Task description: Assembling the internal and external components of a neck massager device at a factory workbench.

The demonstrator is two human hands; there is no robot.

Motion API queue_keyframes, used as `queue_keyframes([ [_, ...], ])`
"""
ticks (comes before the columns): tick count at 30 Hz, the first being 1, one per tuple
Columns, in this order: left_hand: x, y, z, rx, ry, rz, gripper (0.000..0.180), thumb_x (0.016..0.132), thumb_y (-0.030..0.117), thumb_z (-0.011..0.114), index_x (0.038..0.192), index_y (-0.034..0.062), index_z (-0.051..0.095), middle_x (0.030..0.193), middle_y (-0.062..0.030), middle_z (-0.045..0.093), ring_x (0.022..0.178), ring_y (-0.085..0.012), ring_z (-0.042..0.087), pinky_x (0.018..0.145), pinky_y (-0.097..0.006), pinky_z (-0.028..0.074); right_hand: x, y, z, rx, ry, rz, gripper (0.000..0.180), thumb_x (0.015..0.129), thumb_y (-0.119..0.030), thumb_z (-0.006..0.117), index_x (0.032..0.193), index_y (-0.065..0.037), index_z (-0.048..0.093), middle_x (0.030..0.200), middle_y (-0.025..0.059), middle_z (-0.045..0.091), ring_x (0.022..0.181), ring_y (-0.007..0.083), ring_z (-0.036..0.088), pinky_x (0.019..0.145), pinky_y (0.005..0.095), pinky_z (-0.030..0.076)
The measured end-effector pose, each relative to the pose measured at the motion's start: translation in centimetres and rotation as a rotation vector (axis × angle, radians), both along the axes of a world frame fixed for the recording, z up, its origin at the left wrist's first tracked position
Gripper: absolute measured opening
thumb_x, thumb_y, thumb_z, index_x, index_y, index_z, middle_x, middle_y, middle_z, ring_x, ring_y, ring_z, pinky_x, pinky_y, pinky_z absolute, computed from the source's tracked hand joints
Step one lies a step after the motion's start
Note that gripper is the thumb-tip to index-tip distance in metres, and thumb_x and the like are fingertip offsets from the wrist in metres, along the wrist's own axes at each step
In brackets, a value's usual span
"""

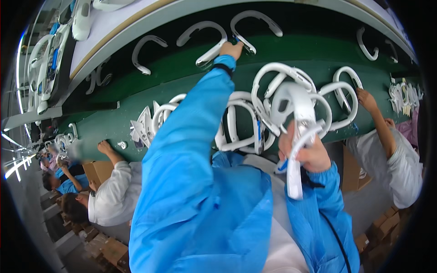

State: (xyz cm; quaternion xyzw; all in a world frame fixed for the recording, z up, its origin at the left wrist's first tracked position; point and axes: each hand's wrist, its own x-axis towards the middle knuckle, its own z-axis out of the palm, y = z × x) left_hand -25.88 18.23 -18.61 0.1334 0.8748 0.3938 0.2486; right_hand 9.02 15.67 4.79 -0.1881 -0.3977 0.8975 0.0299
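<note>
Gripping a white loop (295,182) in the right hand (314,152), with one end poking out below, with the left hand (231,50) between two others (211,53) on a green table (175,66) (hard to see if gripping)

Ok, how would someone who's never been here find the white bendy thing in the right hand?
Start at the long green worktop, then come in toward the camera wearer's blue jacket, to their right hand. It grips the white curved band. Unlike the similar white bands on the worktop, this one's end hangs down in front of the jacket.
</note>
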Motion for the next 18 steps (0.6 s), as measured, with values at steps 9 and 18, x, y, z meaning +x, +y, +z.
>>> queue_keyframes([
  [9,-3.8,10.6,-9.8,-0.317,0.077,-0.084,0.048,0.068,0.033,0.062,0.105,0.0022,0.056,0.105,-0.018,0.061,0.097,-0.0305,0.06,0.086,-0.035,0.047,6.3,3.1,0.6,0.021,-0.035,-0.353,0.045,0.06,-0.013,0.08,0.09,-0.006,0.047,0.061,0.0082,0.056,0.061,0.0209,0.053,0.056,0.0338,0.048],
  [18,-1.1,5.9,2.2,-0.488,0.37,-0.014,0.054,0.059,0.035,0.058,0.103,0.0041,0.061,0.12,-0.02,0.045,0.114,-0.032,0.037,0.09,-0.042,0.029,3.8,7.2,-0.5,-0.003,-0.019,-0.413,0.044,0.067,-0.015,0.076,0.095,-0.008,0.043,0.063,0.0052,0.055,0.067,0.0179,0.049,0.059,0.0349,0.05],
])
